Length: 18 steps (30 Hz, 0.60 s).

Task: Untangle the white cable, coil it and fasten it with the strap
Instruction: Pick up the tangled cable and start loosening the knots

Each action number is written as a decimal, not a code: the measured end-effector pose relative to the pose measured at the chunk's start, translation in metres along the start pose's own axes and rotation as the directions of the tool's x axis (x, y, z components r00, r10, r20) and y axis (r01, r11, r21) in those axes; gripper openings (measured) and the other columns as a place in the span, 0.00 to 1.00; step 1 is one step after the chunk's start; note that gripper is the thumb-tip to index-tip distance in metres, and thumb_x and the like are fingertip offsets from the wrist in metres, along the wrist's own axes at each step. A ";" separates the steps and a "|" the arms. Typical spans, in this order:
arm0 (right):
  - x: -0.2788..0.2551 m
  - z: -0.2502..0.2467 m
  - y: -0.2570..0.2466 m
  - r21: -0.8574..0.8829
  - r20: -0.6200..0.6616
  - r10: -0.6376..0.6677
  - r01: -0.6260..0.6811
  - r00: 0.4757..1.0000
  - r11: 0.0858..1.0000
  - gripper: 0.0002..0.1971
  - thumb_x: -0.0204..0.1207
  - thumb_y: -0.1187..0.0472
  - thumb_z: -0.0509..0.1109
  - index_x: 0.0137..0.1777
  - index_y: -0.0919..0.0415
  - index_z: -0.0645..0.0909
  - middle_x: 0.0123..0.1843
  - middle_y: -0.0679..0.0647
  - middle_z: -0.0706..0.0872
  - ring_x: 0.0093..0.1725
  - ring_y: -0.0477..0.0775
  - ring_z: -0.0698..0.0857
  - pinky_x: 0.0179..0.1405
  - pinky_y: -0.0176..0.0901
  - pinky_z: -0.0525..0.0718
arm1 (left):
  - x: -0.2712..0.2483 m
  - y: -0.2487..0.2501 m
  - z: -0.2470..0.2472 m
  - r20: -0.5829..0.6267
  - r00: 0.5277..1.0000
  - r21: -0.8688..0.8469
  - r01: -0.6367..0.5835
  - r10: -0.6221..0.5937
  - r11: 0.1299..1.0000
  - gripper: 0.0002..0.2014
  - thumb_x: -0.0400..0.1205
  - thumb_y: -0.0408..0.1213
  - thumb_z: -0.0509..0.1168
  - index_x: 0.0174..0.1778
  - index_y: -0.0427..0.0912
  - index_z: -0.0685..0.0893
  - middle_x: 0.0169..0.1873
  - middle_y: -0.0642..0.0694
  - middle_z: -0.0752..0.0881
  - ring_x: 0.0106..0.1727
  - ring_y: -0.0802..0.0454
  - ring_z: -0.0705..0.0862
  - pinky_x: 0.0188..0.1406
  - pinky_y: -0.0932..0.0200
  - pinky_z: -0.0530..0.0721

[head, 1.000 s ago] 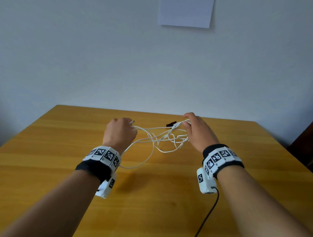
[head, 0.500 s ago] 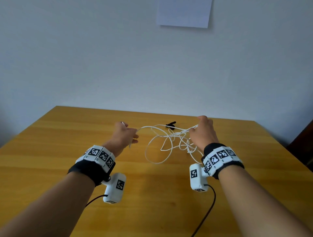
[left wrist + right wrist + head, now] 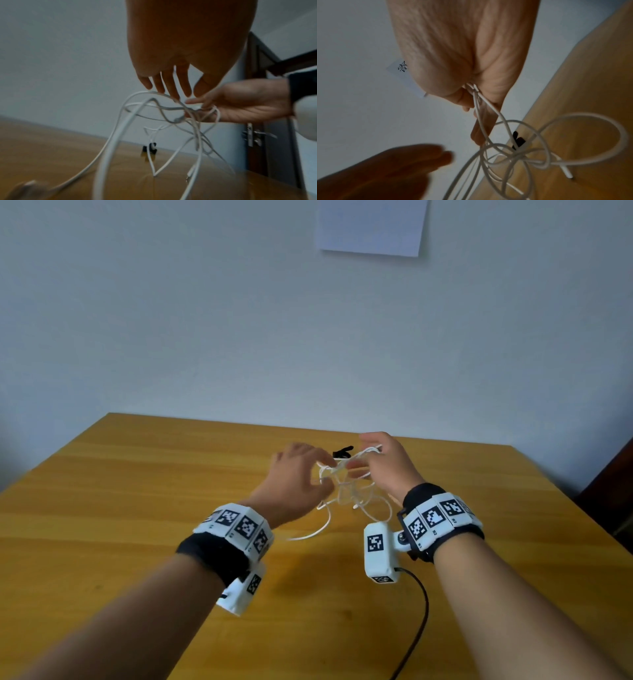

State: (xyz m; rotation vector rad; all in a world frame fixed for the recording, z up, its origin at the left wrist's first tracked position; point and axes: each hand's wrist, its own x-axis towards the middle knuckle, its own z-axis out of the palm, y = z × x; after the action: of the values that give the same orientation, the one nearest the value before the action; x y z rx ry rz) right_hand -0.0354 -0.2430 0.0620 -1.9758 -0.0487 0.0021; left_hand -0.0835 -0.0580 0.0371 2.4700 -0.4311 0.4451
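The white cable [image 3: 346,494] hangs as a tangle of loops above the wooden table [image 3: 137,508]. My right hand [image 3: 376,460] pinches several strands together at the top of the tangle; in the right wrist view the strands run out of that hand [image 3: 477,105]. My left hand [image 3: 318,467] is close beside it, fingers straight [image 3: 171,86] and just touching the top loop of the cable [image 3: 145,92], holding nothing. The black strap [image 3: 342,453] lies on the table behind the hands, also seen as the strap [image 3: 150,148] under the loops.
A white connector end [image 3: 567,174] of the cable dangles near the tabletop. A paper sheet [image 3: 370,227] is stuck on the wall behind. A dark wooden door [image 3: 254,94] stands at the right. A black camera wire [image 3: 418,621] trails from my right wrist.
My left hand has let go of the cable end and moved right to the tangle, fingers now straight. The stretched cable has gone slack and bunched under my right hand.
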 end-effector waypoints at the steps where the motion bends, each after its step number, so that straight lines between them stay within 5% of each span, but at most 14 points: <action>1: -0.001 0.004 -0.003 0.029 0.017 -0.015 0.015 1.000 0.999 0.19 0.87 0.73 0.59 0.73 0.55 0.77 0.54 0.47 0.87 0.38 0.43 0.94 0.44 0.45 0.91 | 0.001 0.006 0.006 0.081 0.996 0.011 -0.038 0.037 0.999 0.20 0.79 0.49 0.68 0.68 0.53 0.83 0.63 0.54 0.85 0.67 0.54 0.78 0.70 0.48 0.73; 3: -0.001 0.009 -0.006 0.064 0.036 -0.048 0.046 0.998 0.997 0.21 0.87 0.74 0.61 0.74 0.55 0.77 0.65 0.52 0.86 0.36 0.37 0.93 0.40 0.38 0.88 | 0.005 0.011 0.018 0.170 0.985 -0.003 -0.017 0.017 1.000 0.25 0.80 0.46 0.72 0.74 0.52 0.80 0.59 0.54 0.86 0.55 0.57 0.82 0.58 0.59 0.78; 6: -0.003 0.010 -0.002 0.101 0.044 -0.076 0.071 0.996 0.992 0.24 0.85 0.73 0.66 0.78 0.55 0.73 0.71 0.53 0.83 0.38 0.35 0.92 0.42 0.38 0.91 | 0.010 0.009 0.023 0.136 0.989 0.022 0.052 -0.054 0.998 0.14 0.82 0.39 0.71 0.64 0.46 0.87 0.53 0.48 0.88 0.50 0.51 0.86 0.45 0.59 0.78; 8: -0.006 0.008 0.004 0.017 0.037 -0.085 0.084 0.996 0.996 0.29 0.82 0.64 0.74 0.80 0.53 0.70 0.72 0.51 0.80 0.42 0.36 0.93 0.47 0.35 0.89 | 0.011 0.005 0.020 0.114 0.985 0.000 0.131 -0.130 0.991 0.08 0.84 0.39 0.69 0.55 0.43 0.91 0.49 0.45 0.89 0.48 0.49 0.87 0.44 0.55 0.80; 11: -0.007 0.007 0.013 -0.162 0.062 -0.081 0.090 0.995 0.983 0.31 0.75 0.42 0.79 0.74 0.51 0.75 0.69 0.44 0.83 0.60 0.46 0.88 0.64 0.47 0.84 | 0.009 0.001 0.016 0.018 0.980 -0.095 0.198 -0.198 0.975 0.08 0.85 0.41 0.69 0.50 0.42 0.91 0.47 0.45 0.88 0.46 0.48 0.84 0.43 0.55 0.79; 13: -0.008 0.009 0.014 -0.183 0.064 -0.067 0.078 0.996 0.980 0.27 0.74 0.37 0.78 0.65 0.51 0.78 0.60 0.39 0.86 0.57 0.42 0.85 0.58 0.44 0.81 | 0.008 0.001 0.014 -0.043 0.972 -0.161 0.222 -0.232 0.962 0.07 0.86 0.40 0.69 0.47 0.42 0.89 0.44 0.48 0.86 0.43 0.53 0.80 0.36 0.63 0.73; 15: -0.005 0.011 0.016 -0.183 0.010 -0.103 0.103 0.995 0.978 0.18 0.76 0.41 0.78 0.57 0.53 0.85 0.52 0.45 0.93 0.47 0.40 0.89 0.48 0.40 0.84 | 0.008 0.000 0.013 -0.057 0.954 -0.263 0.270 -0.294 0.926 0.07 0.86 0.40 0.68 0.44 0.43 0.87 0.39 0.51 0.85 0.39 0.54 0.82 0.34 0.64 0.76; 18: -0.001 0.011 0.017 -0.110 -0.094 -0.119 0.108 0.988 0.988 0.06 0.82 0.60 0.75 0.44 0.58 0.92 0.40 0.52 0.96 0.37 0.44 0.94 0.45 0.49 0.94 | 0.009 -0.002 0.006 -0.028 0.911 -0.512 0.340 -0.411 0.789 0.07 0.86 0.40 0.69 0.44 0.42 0.87 0.34 0.48 0.86 0.36 0.49 0.86 0.42 0.46 0.89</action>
State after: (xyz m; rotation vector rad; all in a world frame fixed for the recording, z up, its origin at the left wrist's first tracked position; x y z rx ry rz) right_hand -0.0364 -0.2393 0.0423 -2.0722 -0.0975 -0.1772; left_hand -0.0735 -0.0613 0.0351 1.9338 0.0218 0.2874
